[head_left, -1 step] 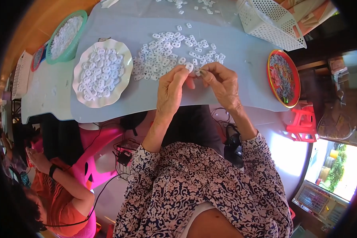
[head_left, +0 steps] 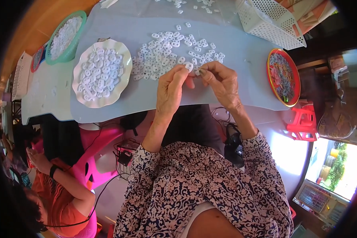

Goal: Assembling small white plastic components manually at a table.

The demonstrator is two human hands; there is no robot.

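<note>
My left hand [head_left: 169,89] is closed, its thumb and finger pinching a white oval plastic piece [head_left: 189,66] with holes in it. Close beside it, my right hand [head_left: 225,85] is also closed in a pinch, on a small white piece [head_left: 198,73] mostly covered by the fingertips. Both hands are raised over the near part of the grey-blue table [head_left: 146,95], almost touching. Just beyond them spreads a loose pile of white two-holed pieces [head_left: 156,59]. To the left, a cream dish with a wavy rim [head_left: 126,75] holds many similar oval pieces.
On the right is a red round tray [head_left: 297,81] of small greyish pieces, with a white perforated basket [head_left: 265,29] behind it. A green basket [head_left: 82,33] of white bits stands far left. A seated person [head_left: 69,194] is at lower left, by a pink chair [head_left: 103,139].
</note>
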